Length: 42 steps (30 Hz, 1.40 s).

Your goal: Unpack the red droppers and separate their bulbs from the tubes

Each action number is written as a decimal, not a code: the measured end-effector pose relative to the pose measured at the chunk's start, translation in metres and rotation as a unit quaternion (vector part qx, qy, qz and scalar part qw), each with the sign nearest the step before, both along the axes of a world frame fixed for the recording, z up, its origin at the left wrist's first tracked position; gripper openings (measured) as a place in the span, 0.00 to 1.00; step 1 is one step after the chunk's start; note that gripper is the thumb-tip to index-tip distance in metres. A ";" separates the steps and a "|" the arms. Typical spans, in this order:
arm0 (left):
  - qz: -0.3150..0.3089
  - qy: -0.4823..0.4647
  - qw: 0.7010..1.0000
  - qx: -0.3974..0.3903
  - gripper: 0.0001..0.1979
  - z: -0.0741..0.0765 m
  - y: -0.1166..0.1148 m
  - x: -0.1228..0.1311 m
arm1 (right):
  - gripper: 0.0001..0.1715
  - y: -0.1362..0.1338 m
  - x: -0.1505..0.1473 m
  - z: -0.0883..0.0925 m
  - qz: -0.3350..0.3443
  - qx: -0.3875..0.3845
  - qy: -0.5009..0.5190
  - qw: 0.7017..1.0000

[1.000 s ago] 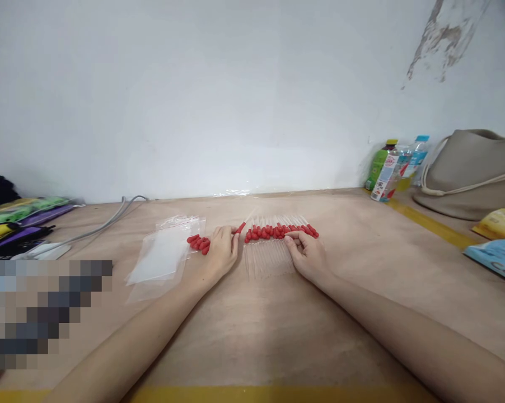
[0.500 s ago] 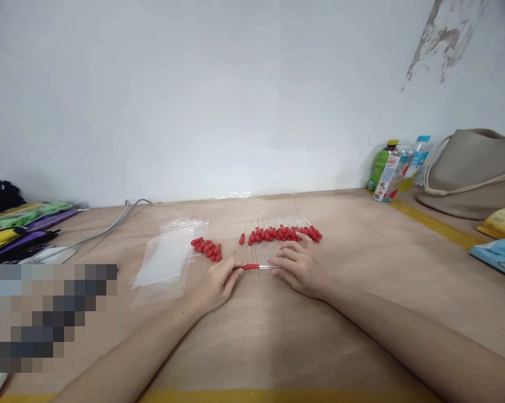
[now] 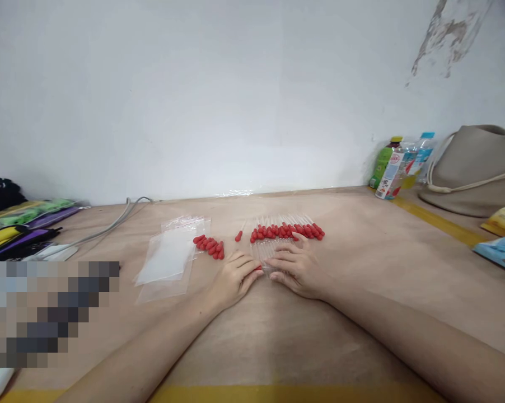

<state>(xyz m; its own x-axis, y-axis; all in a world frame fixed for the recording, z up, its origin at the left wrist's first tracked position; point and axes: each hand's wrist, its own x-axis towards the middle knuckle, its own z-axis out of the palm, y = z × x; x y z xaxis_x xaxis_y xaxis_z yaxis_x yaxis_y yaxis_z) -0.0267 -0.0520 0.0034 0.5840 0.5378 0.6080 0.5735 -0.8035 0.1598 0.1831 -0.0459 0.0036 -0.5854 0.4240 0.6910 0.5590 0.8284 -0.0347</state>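
Note:
A row of clear glass droppers with red rubber bulbs (image 3: 286, 231) lies on the wooden table (image 3: 361, 268) in front of me. A small pile of loose red bulbs (image 3: 209, 246) sits to its left, and one bulb (image 3: 238, 235) lies alone between them. My left hand (image 3: 234, 277) pinches the red end of a single dropper, most of it hidden under the fingers. My right hand (image 3: 297, 267) meets it from the right, fingers curled on the glass tube of the same dropper.
Clear zip bags (image 3: 171, 257) lie left of the bulbs. A grey cable (image 3: 105, 226) and coloured pouches (image 3: 21, 224) are at far left. Drink bottles (image 3: 397, 165), a beige bag (image 3: 475, 168) and packets (image 3: 502, 235) stand at right. A white wall backs the table.
My left hand left the row, drew one dropper toward me and closed in on my right hand. My right hand came back from the row to the dropper's tube.

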 end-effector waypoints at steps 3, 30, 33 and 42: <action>-0.003 0.012 1.000 0.002 0.09 0.002 -0.002 0.000 | 0.10 -0.001 -0.004 -0.002 0.009 0.011 0.021 1.000; -0.054 0.088 0.994 -0.030 0.11 0.007 -0.007 -0.009 | 0.18 -0.002 0.005 -0.017 0.157 0.003 0.065 0.985; -0.061 0.082 0.995 -0.014 0.10 0.005 -0.008 -0.011 | 0.19 -0.004 0.007 -0.014 0.162 0.000 0.060 0.985; 0.214 -0.122 0.966 0.077 0.09 0.024 0.015 -0.055 | 0.14 0.009 0.014 -0.012 -0.079 0.019 0.108 0.991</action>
